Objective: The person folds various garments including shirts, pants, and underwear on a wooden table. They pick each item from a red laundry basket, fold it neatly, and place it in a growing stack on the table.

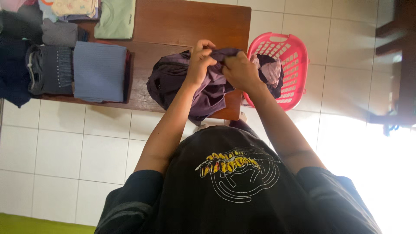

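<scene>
The person wore a loose black short-sleeved t-shirt point(234, 190) printed on the chest with a pale line drawing of concentric rings and a yellow jagged shape across it, forearms bare below the sleeves

I see my left hand point(200, 58) and my right hand point(239, 69) both closed on the bunched top edge of a dark purple garment point(173, 80), whose bulk slumps on the brown wooden table point(190, 21). Just beside my right hand, a pink laundry basket point(294, 56) stands on the white tiled floor point(56, 147) against the table's end, holding more crumpled clothes. On the far side of the table lie folded pieces: a blue-grey ribbed top point(99, 71), a dark grey one point(50, 69) touching it, and a light green shirt point(116, 18).
</scene>
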